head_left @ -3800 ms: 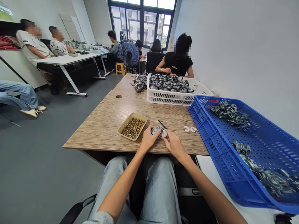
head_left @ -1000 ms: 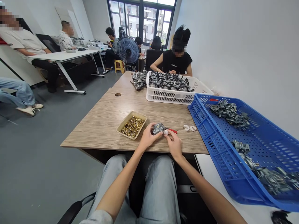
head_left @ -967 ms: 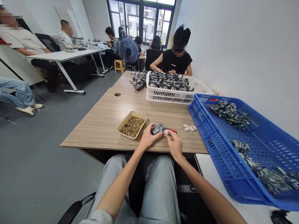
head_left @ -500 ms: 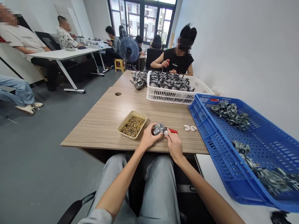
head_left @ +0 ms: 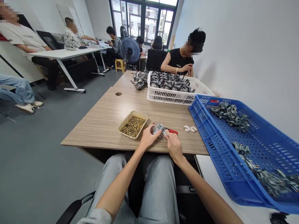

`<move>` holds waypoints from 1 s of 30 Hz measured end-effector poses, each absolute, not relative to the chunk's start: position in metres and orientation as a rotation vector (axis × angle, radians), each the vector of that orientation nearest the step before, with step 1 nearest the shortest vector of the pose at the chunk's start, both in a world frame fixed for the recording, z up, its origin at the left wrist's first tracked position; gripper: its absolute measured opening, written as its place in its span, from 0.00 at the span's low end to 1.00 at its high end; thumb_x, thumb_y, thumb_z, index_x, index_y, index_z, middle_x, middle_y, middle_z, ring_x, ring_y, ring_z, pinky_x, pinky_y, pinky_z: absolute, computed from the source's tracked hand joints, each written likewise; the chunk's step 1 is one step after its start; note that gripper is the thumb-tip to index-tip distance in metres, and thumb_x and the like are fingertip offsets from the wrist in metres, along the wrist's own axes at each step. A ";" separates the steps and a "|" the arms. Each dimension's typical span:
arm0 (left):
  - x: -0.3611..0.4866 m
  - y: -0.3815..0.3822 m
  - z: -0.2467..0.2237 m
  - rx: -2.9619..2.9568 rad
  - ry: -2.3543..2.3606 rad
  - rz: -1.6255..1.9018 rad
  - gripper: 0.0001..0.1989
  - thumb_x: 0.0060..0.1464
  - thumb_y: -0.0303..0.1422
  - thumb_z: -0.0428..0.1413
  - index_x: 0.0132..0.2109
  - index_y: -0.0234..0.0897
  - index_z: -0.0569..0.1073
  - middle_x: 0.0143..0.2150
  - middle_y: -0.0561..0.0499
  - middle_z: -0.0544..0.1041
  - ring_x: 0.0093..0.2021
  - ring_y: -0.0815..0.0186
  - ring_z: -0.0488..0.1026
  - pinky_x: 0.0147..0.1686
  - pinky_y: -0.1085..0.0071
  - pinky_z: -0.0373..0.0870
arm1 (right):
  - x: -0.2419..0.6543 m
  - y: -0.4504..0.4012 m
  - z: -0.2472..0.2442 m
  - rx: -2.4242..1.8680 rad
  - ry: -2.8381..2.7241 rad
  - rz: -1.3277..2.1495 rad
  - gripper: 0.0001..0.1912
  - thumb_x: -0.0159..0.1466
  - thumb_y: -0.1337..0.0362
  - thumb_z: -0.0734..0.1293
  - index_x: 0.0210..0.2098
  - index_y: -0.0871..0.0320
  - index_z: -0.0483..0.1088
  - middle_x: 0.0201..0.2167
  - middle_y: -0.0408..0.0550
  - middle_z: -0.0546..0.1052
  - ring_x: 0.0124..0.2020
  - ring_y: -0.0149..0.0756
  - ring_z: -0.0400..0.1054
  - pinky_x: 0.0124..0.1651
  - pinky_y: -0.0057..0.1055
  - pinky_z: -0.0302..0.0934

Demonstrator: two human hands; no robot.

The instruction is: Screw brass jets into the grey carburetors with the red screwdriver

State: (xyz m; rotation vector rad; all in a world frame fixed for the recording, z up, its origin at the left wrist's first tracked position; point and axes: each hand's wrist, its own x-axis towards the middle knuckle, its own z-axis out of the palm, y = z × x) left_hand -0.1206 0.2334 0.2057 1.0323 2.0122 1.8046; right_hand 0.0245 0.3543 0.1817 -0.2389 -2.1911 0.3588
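Just above the table's front edge, my left hand [head_left: 148,137] grips a small grey metal carburetor body [head_left: 158,127] between thumb and fingers. My right hand [head_left: 173,141] is closed at the right side of that body. Its fingertips pinch a small white piece that looks like a carburetor float, mostly covered by the fingers. Behind the right hand lies a red-handled screwdriver [head_left: 173,131], its shaft partly hidden by the carburetor. A pair of white floats [head_left: 190,128] rests on the wood farther right.
A beige tray [head_left: 121,126] of brass parts stands left of my hands. A blue crate [head_left: 205,124] with metal carburetor bodies is on the right. Behind are a white basket [head_left: 163,97] full of carburetors and a loose pile [head_left: 140,81]. A co-worker [head_left: 179,59] sits across the table.
The carburetor body has turned slightly in my hands, and less of the white piece shows. The co-worker across the table has leaned to the right, with hands shifted that way.
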 end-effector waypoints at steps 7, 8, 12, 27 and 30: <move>-0.120 0.234 0.207 1.076 2.025 1.790 0.20 0.58 0.42 0.65 0.53 0.37 0.78 0.45 0.46 0.85 0.41 0.59 0.81 0.44 0.67 0.76 | 0.026 0.356 0.183 -0.197 -2.224 0.343 0.23 0.77 0.69 0.59 0.68 0.56 0.70 0.44 0.55 0.80 0.47 0.46 0.73 0.54 0.46 0.71; -0.119 0.234 0.208 1.082 2.031 1.788 0.20 0.57 0.42 0.65 0.53 0.37 0.78 0.45 0.46 0.85 0.42 0.59 0.81 0.44 0.67 0.75 | 0.026 0.355 0.183 -0.198 -2.228 0.344 0.23 0.77 0.69 0.59 0.68 0.56 0.69 0.44 0.55 0.80 0.47 0.46 0.73 0.54 0.46 0.71; -0.119 0.235 0.208 1.082 2.036 1.779 0.20 0.57 0.42 0.65 0.53 0.37 0.79 0.44 0.46 0.85 0.41 0.60 0.80 0.42 0.67 0.75 | 0.025 0.355 0.182 -0.217 -2.232 0.355 0.22 0.77 0.69 0.58 0.67 0.57 0.70 0.44 0.55 0.80 0.47 0.46 0.73 0.53 0.46 0.71; -0.121 0.235 0.204 1.016 2.056 1.796 0.21 0.58 0.44 0.65 0.53 0.37 0.79 0.46 0.45 0.85 0.42 0.59 0.81 0.45 0.65 0.76 | 0.024 0.356 0.185 -0.314 -2.233 0.398 0.19 0.78 0.60 0.60 0.63 0.56 0.72 0.47 0.57 0.81 0.50 0.48 0.73 0.54 0.47 0.72; -0.121 0.234 0.205 1.035 2.024 1.798 0.21 0.58 0.44 0.65 0.54 0.37 0.79 0.46 0.45 0.85 0.43 0.59 0.82 0.47 0.64 0.78 | 0.025 0.357 0.183 -0.325 -2.234 0.404 0.19 0.78 0.59 0.60 0.63 0.55 0.73 0.46 0.56 0.81 0.49 0.48 0.73 0.54 0.48 0.72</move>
